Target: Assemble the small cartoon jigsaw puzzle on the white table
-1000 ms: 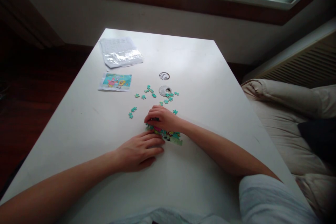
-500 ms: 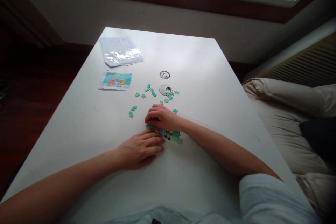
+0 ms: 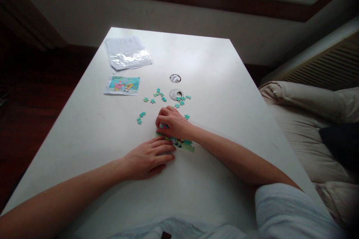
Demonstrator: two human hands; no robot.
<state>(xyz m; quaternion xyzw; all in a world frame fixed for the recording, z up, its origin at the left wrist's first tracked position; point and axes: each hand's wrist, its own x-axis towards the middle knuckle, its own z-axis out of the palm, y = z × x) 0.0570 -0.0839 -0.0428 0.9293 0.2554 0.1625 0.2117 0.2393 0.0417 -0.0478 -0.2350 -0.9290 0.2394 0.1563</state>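
Note:
A partly assembled jigsaw puzzle (image 3: 182, 143) lies near the middle of the white table, its upper left part covered by my hands. My left hand (image 3: 150, 157) rests flat, fingers stretched out and their tips at the puzzle's lower left edge. Over the puzzle's upper left, my right hand (image 3: 174, 122) is curled, thumb and fingers closed on a jigsaw piece at the edge; the fingers mostly hide that piece. Loose turquoise jigsaw pieces (image 3: 164, 99) are scattered beyond my hands, with a few more pieces (image 3: 139, 120) to the left and one piece (image 3: 187, 117) close to my right wrist.
A cartoon picture sheet (image 3: 123, 85) lies on the left of the white table (image 3: 92, 149). Papers with a clear plastic sleeve (image 3: 129, 54) are behind it. Two round fittings (image 3: 175, 78) are set in the tabletop. A beige padded seat (image 3: 288, 119) stands at right.
My right hand has shifted slightly, its fingers a little higher, and more of the puzzle's colours show between thumb and fingers. My left hand stays in place. The view has tilted very slightly.

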